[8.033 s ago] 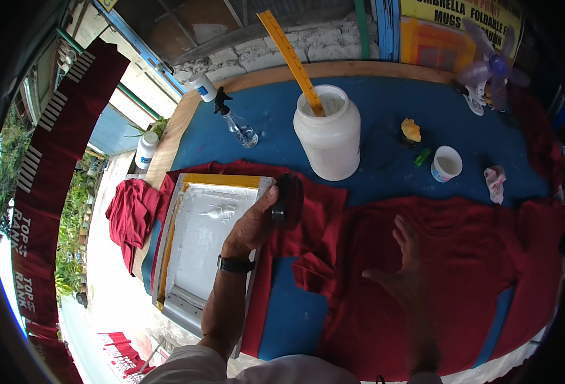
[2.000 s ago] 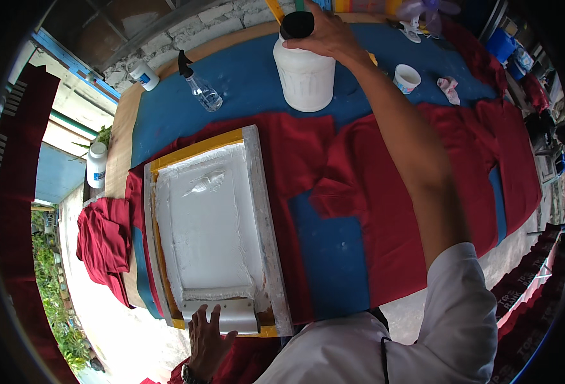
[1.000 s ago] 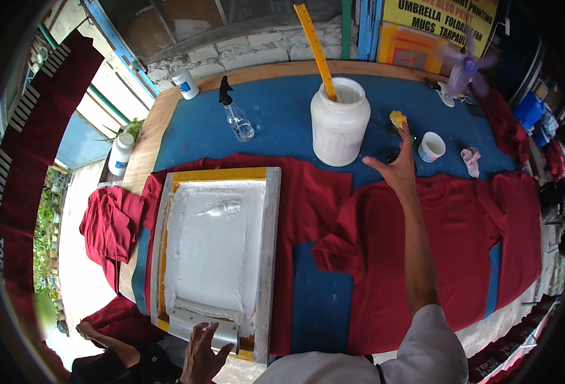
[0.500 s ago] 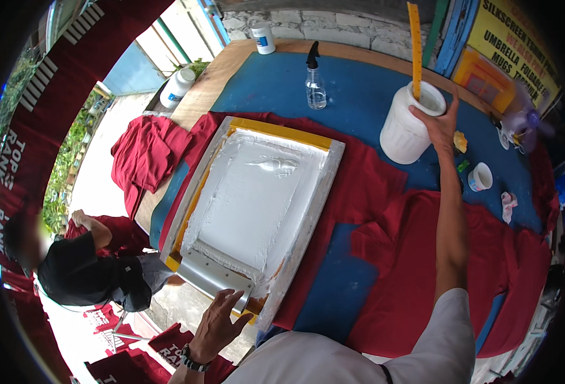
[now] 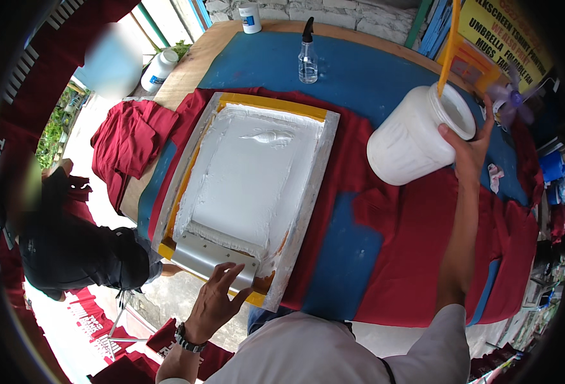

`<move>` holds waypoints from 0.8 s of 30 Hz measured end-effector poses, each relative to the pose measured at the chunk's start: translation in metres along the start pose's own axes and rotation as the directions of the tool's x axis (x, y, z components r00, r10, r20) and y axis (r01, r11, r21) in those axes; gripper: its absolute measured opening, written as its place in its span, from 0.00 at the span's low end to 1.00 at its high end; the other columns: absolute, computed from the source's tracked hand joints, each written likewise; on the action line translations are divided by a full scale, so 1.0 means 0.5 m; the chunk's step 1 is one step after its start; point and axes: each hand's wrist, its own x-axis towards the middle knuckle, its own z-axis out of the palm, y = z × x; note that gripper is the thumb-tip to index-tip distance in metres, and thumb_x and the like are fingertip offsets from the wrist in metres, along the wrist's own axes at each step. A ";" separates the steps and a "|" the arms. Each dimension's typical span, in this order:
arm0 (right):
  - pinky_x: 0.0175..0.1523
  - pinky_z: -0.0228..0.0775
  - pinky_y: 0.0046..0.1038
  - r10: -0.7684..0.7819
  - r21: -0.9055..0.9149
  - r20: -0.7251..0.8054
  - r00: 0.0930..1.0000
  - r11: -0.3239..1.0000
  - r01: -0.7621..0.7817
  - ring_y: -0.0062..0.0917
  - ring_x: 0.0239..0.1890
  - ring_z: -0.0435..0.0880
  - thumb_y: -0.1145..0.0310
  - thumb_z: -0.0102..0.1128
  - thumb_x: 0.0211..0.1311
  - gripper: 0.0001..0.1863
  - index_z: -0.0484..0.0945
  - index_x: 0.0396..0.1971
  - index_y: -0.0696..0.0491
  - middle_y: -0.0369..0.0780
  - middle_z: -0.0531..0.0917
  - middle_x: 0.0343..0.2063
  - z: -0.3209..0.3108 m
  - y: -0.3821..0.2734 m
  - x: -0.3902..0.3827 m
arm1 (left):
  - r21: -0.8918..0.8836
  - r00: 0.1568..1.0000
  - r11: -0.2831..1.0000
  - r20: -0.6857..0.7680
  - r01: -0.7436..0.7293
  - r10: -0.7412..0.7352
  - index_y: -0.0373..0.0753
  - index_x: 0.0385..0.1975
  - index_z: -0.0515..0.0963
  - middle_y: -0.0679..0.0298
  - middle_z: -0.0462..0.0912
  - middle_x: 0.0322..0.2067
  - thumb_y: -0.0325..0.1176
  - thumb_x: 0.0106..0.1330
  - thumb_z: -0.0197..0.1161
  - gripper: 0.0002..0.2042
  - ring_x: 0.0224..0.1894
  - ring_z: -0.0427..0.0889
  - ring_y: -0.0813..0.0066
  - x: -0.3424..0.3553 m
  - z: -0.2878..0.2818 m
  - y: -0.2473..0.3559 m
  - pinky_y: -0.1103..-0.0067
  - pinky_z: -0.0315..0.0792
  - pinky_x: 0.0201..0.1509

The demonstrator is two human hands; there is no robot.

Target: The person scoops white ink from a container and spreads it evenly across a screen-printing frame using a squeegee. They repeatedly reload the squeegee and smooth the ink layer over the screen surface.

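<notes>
A screen frame (image 5: 244,179) coated with white paste lies over maroon shirts (image 5: 436,249) on the blue-topped table (image 5: 250,57). Across its near end rests a metal squeegee (image 5: 211,257). My left hand (image 5: 218,297) is open at that squeegee, fingers loosely curled and apart; whether the fingertips touch it is unclear. My right hand (image 5: 465,144) grips the rim of a large white jar (image 5: 394,137), which is tilted, with a yellow ruler-like stick (image 5: 450,38) standing in it.
A person in black (image 5: 71,243) stands at the left near a folded maroon pile (image 5: 119,153). A spray bottle (image 5: 307,64), white containers (image 5: 249,20) and a purple fan (image 5: 518,102) are around the back. Printed shirts (image 5: 103,326) hang lower left.
My right hand has taken hold of the jar and tipped it, bringing it nearer the screen frame. The person in black has come into view at the left.
</notes>
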 end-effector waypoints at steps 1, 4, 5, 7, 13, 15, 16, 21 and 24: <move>0.74 0.76 0.41 -0.011 0.071 0.036 0.999 0.997 0.008 0.40 0.65 0.85 0.81 0.85 0.51 0.66 0.49 0.86 0.46 0.53 0.81 0.65 0.005 -0.011 -0.027 | -0.005 0.998 0.998 -0.005 -0.055 0.055 0.39 0.69 0.77 0.47 0.80 0.63 0.35 0.69 0.79 0.30 0.58 0.87 0.42 0.004 -0.009 -0.008 0.58 0.86 0.58; 0.78 0.72 0.42 0.045 0.045 0.021 0.999 0.998 -0.046 0.41 0.71 0.80 0.83 0.82 0.51 0.65 0.51 0.87 0.46 0.51 0.77 0.70 0.015 -0.044 -0.128 | -0.029 0.978 0.977 -0.011 -0.210 0.210 0.41 0.71 0.77 0.49 0.80 0.64 0.37 0.71 0.79 0.30 0.57 0.88 0.46 0.013 -0.036 -0.043 0.61 0.85 0.59; 0.80 0.70 0.43 -0.017 -0.054 -0.003 1.000 0.998 0.017 0.43 0.73 0.77 0.80 0.83 0.50 0.65 0.53 0.87 0.47 0.50 0.74 0.73 0.020 -0.051 -0.160 | -0.064 0.972 0.970 -0.006 -0.234 0.234 0.39 0.71 0.77 0.49 0.80 0.64 0.36 0.73 0.76 0.28 0.54 0.89 0.48 0.007 -0.046 -0.056 0.62 0.85 0.59; 0.80 0.68 0.43 0.026 -0.094 0.011 1.000 0.995 -0.025 0.42 0.74 0.76 0.79 0.85 0.49 0.64 0.55 0.86 0.46 0.50 0.73 0.74 0.029 -0.062 -0.227 | -0.124 0.954 0.947 0.018 -0.296 0.300 0.37 0.72 0.75 0.48 0.79 0.64 0.36 0.76 0.73 0.27 0.49 0.89 0.51 -0.007 -0.066 -0.089 0.63 0.83 0.60; 0.81 0.65 0.45 -0.021 -0.324 -0.111 0.994 0.946 -0.016 0.41 0.76 0.72 0.77 0.86 0.49 0.63 0.57 0.85 0.47 0.50 0.68 0.77 0.082 -0.088 -0.377 | -0.161 0.948 0.940 0.055 -0.301 0.313 0.36 0.73 0.74 0.46 0.78 0.64 0.35 0.75 0.73 0.29 0.57 0.88 0.46 -0.100 -0.159 -0.224 0.60 0.83 0.63; 0.81 0.65 0.45 -0.067 -0.356 -0.096 0.993 0.934 0.028 0.41 0.76 0.72 0.76 0.87 0.49 0.64 0.57 0.86 0.48 0.49 0.67 0.78 0.107 -0.103 -0.408 | -0.164 0.958 0.951 0.078 -0.261 0.276 0.36 0.72 0.75 0.46 0.77 0.66 0.36 0.75 0.72 0.28 0.58 0.88 0.45 -0.124 -0.187 -0.277 0.59 0.83 0.63; 0.81 0.65 0.45 -0.088 -0.389 -0.117 0.989 0.920 0.035 0.41 0.77 0.71 0.76 0.88 0.48 0.65 0.56 0.86 0.48 0.49 0.67 0.78 0.119 -0.114 -0.424 | -0.155 0.960 0.954 0.077 -0.256 0.270 0.36 0.72 0.75 0.46 0.77 0.66 0.36 0.75 0.72 0.28 0.58 0.88 0.45 -0.132 -0.200 -0.301 0.60 0.82 0.63; 0.75 0.76 0.45 0.042 -0.184 -0.080 0.996 0.981 -0.056 0.41 0.70 0.82 0.80 0.89 0.45 0.71 0.48 0.86 0.49 0.52 0.79 0.66 0.189 -0.142 -0.478 | -0.097 0.929 0.925 0.011 -0.367 0.369 0.36 0.71 0.76 0.45 0.80 0.65 0.39 0.75 0.74 0.28 0.59 0.88 0.42 -0.114 -0.240 -0.350 0.60 0.83 0.63; 0.77 0.74 0.45 0.012 -0.274 -0.117 0.993 0.961 -0.044 0.41 0.69 0.83 0.72 0.94 0.41 0.74 0.47 0.86 0.49 0.50 0.81 0.65 0.206 -0.156 -0.502 | -0.067 0.874 0.872 -0.050 -0.486 0.483 0.35 0.67 0.81 0.53 0.90 0.53 0.30 0.68 0.81 0.27 0.49 0.93 0.61 -0.073 -0.247 -0.304 0.70 0.87 0.50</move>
